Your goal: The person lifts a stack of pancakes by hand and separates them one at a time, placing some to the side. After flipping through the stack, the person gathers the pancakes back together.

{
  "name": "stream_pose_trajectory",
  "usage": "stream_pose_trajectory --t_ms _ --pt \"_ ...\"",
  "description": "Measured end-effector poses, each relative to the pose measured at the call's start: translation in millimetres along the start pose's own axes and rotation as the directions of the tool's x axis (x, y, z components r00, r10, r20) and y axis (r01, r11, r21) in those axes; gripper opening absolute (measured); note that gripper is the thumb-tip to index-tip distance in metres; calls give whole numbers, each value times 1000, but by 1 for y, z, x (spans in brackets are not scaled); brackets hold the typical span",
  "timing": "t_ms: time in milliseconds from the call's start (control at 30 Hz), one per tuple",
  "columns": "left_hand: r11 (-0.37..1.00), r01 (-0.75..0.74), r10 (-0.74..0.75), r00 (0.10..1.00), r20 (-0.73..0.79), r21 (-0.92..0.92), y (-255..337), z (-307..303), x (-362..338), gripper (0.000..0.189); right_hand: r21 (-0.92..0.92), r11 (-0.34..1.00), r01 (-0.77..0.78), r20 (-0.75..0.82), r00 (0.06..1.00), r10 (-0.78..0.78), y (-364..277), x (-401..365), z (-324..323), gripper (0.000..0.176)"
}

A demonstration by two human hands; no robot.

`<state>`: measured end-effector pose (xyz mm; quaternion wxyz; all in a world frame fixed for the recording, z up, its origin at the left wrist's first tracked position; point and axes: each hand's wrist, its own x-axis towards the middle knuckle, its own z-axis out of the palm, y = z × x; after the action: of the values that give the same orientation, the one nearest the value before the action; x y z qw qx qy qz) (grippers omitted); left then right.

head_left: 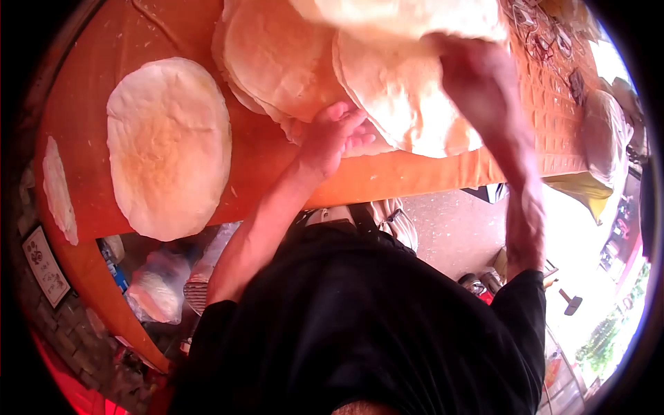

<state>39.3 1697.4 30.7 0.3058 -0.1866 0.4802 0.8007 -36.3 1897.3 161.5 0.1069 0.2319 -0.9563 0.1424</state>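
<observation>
My right hand (pixel 477 72), smeared by motion, grips the near edge of a pale flatbread (pixel 401 17) at the top of the view. Below that bread, a round flatbread (pixel 408 97) lies over others at the table's near edge. My left hand (pixel 335 135) is beside its left edge, fingers apart and partly curled, holding nothing I can see. To the left of it lies a stack of flatbreads (pixel 283 62). A single oval flatbread (pixel 168 149) rests farther left, its near end overhanging the table edge.
The orange-covered table (pixel 263 173) runs across the view. Another flatbread (pixel 60 190) shows edge-on at far left. Plastic-wrapped goods (pixel 605 131) sit at the right end. Bags (pixel 159 287) are under the table, and a hammer-like tool (pixel 571 303) is at lower right.
</observation>
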Motion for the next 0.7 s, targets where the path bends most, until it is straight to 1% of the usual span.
stream_pose_trajectory --t_ms 33,67,100,167,200,233,300,333,367,433,467,567,667,700 --pt "1000 30 -30 1000 4 3 -8 1 5 32 19 998 -57 142 988 54 10 -13 30 14" --pt "998 23 -23 1000 3 -63 -13 3 4 26 -4 997 -72 221 973 71 24 -24 54 16" --pt "997 16 -13 999 44 -73 -14 7 5 25 -28 996 -86 297 951 91 29 -28 65 18" --pt "995 9 2 993 116 -95 -18 13 6 24 -10 993 -117 157 981 117 34 -36 63 20" --pt "995 -53 61 992 106 -78 -24 13 10 28 2 990 -139 92 986 138 31 -41 55 21" --pt "992 -41 55 991 123 -119 -29 14 8 29 14 988 -153 93 984 151 26 -45 36 25" --pt "978 -44 80 983 167 -205 -11 25 3 30 -30 973 -229 108 967 231 34 -72 32 26" --pt "971 -59 92 987 136 -230 -14 21 5 27 0 987 -160 72 985 159 40 -88 38 28" --pt "973 -63 98 984 151 -222 -12 20 3 25 53 972 -230 157 963 219 34 -96 36 29" --pt "977 -66 104 977 187 -202 -7 21 1 22 109 978 -179 152 975 161 36 -114 53 30" --pt "985 -62 83 989 124 -160 -8 23 2 20 128 973 -191 129 976 175 33 -115 53 28" --pt "980 -67 88 991 103 -188 -18 26 15 22 178 968 -177 96 982 162 32 -117 52 33" --pt "985 -58 63 998 22 -162 -28 33 29 24 126 970 -210 83 976 200 20 -116 55 44" --pt "978 -17 22 1000 22 -208 -29 36 26 24 73 971 -229 122 968 220 12 -112 54 55"
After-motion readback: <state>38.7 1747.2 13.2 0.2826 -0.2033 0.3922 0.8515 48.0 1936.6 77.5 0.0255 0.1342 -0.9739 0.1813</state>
